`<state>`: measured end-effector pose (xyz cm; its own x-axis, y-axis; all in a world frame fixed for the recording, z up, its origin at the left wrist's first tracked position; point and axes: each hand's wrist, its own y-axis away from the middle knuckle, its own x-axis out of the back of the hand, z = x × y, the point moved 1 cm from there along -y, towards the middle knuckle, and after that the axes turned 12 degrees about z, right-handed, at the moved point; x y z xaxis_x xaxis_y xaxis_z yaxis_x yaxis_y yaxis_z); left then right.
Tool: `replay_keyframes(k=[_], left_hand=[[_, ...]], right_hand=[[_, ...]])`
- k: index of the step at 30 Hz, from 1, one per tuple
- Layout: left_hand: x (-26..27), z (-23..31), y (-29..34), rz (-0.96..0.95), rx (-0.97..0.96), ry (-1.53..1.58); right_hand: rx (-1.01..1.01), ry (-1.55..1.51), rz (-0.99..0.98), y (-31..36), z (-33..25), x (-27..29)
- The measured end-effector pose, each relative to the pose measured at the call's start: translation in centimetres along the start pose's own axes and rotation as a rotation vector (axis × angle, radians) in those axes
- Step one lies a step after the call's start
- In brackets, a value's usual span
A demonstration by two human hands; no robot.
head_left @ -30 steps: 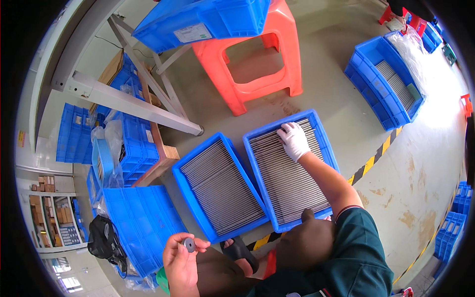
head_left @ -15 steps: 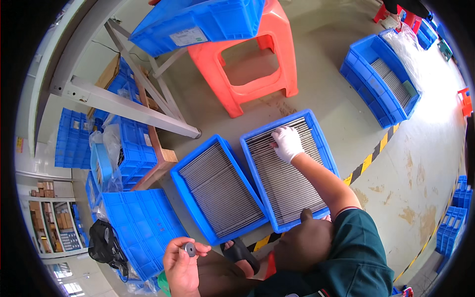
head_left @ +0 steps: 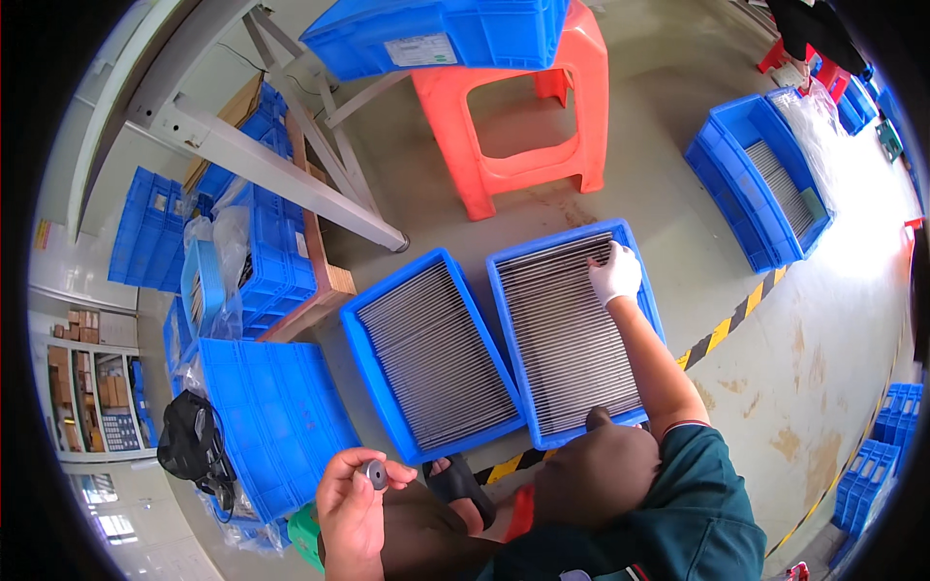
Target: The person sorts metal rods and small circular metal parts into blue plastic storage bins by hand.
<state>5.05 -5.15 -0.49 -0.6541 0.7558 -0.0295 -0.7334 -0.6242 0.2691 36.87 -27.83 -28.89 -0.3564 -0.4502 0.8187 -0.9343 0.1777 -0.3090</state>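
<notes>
In my bare left hand (head_left: 354, 508), low in the view, a small round grey metal piece with a center hole (head_left: 376, 473) is pinched between thumb and fingers. My right hand (head_left: 617, 275), in a white glove, is closed over the far right part of a blue tray (head_left: 507, 329). Its fingertips reach down among the thin grey metal rods (head_left: 572, 344) lying in rows there; what they grip is hidden. Just left of it, a second blue tray (head_left: 368, 363) holds similar rods (head_left: 431, 353).
A red plastic stool (head_left: 455, 136) carries a blue crate (head_left: 446, 34) at the far side. More blue crates stand at left (head_left: 276, 416) and far right (head_left: 722, 165). A white metal table leg (head_left: 291, 198) slants in from the left. Black-and-yellow tape (head_left: 717, 334) marks the floor.
My right hand has moved right across the rods, toward the tray's right side. My left hand still holds the round piece. The whole view has shifted slightly.
</notes>
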Motion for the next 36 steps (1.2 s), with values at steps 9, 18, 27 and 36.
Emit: replay_keyframes(k=[9, 18, 27, 36], left_hand=[[0.2, 0.3, 0.1, -0.002, 0.009, 0.004], [1.1, 1.2, 0.9, 0.041, -0.044, 0.051], [4.2, 2.8, 2.1, 0.165, -0.152, 0.144], [7.0, 3.2, 3.1, 0.274, -0.189, 0.347]], right_hand=[[0.007, -0.164, -0.113, 0.9, 1.2, -1.0], [0.103, 0.013, -0.255, 0.6, 0.3, -0.4], [0.121, 0.07, -0.436, -2.7, 0.6, -1.1], [0.728, 0.055, -0.573, 0.0, -18.1, 2.8]])
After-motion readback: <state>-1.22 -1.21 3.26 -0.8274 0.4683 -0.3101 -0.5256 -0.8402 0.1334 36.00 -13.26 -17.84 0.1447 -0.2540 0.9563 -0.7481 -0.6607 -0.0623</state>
